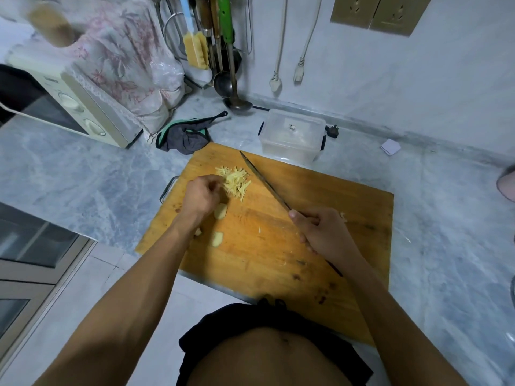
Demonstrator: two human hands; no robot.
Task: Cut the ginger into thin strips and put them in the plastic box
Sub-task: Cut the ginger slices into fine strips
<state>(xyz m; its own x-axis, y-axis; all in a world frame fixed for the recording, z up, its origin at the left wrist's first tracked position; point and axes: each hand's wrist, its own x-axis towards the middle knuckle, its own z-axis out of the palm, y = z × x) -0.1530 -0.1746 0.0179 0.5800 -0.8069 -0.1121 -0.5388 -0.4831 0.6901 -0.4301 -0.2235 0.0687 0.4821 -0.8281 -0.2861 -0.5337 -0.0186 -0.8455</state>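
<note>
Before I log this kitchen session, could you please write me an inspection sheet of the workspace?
Surface: marble counter bearing a wooden cutting board.
Job's things: ginger strips piled on the board; ginger chunks uncut beside them; plastic box beyond the board, lid on.
Clutter: cloth, folded paper.
Grips: left hand at the strips, fingers curled; right hand holds the knife.
Cables: two unplugged plugs hanging on the wall.
Surroundings: microwave, hanging ladles, wall sockets.
</note>
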